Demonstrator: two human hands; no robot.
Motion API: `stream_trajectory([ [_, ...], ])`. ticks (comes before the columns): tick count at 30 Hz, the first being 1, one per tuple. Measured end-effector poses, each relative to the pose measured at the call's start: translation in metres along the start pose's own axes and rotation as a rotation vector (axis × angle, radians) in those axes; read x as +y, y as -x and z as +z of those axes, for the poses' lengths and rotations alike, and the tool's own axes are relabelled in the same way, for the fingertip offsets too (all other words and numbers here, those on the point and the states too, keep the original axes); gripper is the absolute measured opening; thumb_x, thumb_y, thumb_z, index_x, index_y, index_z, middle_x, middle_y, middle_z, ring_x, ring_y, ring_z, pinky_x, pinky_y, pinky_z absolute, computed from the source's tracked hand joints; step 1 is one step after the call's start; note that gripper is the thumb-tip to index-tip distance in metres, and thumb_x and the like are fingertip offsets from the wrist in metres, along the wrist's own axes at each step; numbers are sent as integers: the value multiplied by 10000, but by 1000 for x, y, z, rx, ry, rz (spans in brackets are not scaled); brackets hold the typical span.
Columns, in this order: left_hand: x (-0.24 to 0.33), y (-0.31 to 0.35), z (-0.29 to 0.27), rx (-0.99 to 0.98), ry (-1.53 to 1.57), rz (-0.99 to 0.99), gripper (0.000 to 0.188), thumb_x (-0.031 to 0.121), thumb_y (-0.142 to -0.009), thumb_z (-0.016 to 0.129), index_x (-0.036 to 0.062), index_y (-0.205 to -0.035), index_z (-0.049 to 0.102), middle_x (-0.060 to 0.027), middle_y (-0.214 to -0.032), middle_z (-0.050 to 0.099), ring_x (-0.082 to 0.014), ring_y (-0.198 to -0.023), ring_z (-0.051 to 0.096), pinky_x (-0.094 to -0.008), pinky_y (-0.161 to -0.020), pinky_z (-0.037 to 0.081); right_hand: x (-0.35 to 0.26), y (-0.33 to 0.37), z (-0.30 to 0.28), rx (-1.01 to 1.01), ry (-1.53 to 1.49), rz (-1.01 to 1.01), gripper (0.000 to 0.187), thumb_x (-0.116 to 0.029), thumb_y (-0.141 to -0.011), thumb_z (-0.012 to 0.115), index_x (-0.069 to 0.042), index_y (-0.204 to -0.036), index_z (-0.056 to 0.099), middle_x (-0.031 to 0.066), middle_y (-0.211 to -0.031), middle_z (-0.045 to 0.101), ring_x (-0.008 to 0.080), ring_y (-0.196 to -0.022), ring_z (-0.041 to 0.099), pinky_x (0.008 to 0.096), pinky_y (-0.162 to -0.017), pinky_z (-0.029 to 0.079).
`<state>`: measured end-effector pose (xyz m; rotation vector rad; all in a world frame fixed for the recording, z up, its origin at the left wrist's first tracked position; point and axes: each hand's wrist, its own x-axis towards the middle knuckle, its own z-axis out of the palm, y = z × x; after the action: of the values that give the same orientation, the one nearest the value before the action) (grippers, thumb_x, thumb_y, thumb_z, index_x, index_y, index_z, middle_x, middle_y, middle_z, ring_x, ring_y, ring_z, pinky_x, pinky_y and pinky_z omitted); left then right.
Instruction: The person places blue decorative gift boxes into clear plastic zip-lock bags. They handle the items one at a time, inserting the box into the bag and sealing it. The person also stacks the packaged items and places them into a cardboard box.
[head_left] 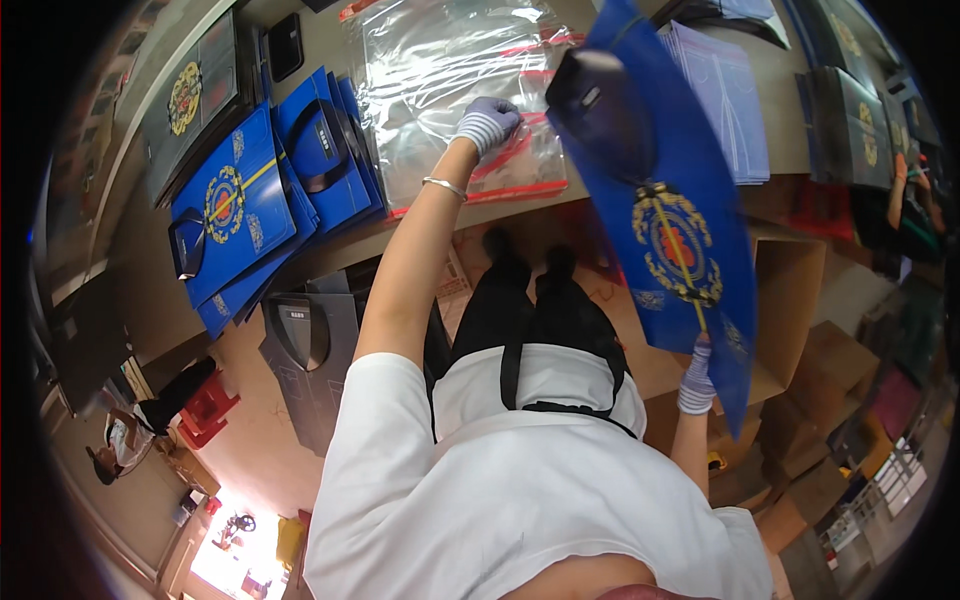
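Observation:
My left hand [488,122], in a grey-and-white striped glove, rests on a stack of clear plastic bags [420,130] with red edge strips. Its fingers are curled together, apparently pinching the top bag's film. My right hand [697,380], gloved the same way, grips the lower edge of a blue paper gift bag [640,215]. That bag is flat, carries a gold-and-red emblem and a dark handle, and slants up over the table's right side, slightly blurred. Part of the right hand's fingers is hidden behind the bag.
More blue gift bags [245,205] lie overlapped at the left, beside dark bags [195,100] and a black phone [285,47]. Pale printed sheets [715,100] lie to the right. An open cardboard box [790,300] stands below the table's right edge. Other people are farther off.

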<state>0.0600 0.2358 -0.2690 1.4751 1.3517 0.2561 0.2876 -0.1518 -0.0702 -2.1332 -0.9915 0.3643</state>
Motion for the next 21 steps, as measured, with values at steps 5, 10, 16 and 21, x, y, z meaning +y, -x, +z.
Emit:
stream_trajectory([
  [5,23,12,-5,-96,81,-125,199,207,-717,617,37,-788,693,-87,-624,643,-144,-518,588,-282,-571,494,5,-6,7,-140,-35,-27,241,-51,-869,541,38,-1087,593,115,-1028,633,162,-860,604,256,-777,462],
  [10,46,36,-56,498,256,243,321,268,-746,639,2,-924,665,-98,-771,666,-138,-735,603,-256,-705,471,24,-10,31,-171,-106,-122,230,-17,-836,579,38,-1058,604,81,-944,653,154,-848,609,259,-808,467],
  [16,92,94,-103,590,-101,527,168,163,-784,679,29,-885,669,-42,-797,664,-97,-670,592,-216,-626,477,51,-47,-15,98,-162,27,210,-181,-838,624,-2,-943,589,39,-862,573,137,-717,493,282,-621,428],
  [21,76,98,-77,417,-38,426,222,242,-739,685,57,-858,662,-65,-844,653,-188,-808,619,-294,-772,468,64,-84,-120,-279,-734,420,291,-107,-793,646,-6,-1049,552,53,-945,574,155,-815,542,291,-741,463],
])
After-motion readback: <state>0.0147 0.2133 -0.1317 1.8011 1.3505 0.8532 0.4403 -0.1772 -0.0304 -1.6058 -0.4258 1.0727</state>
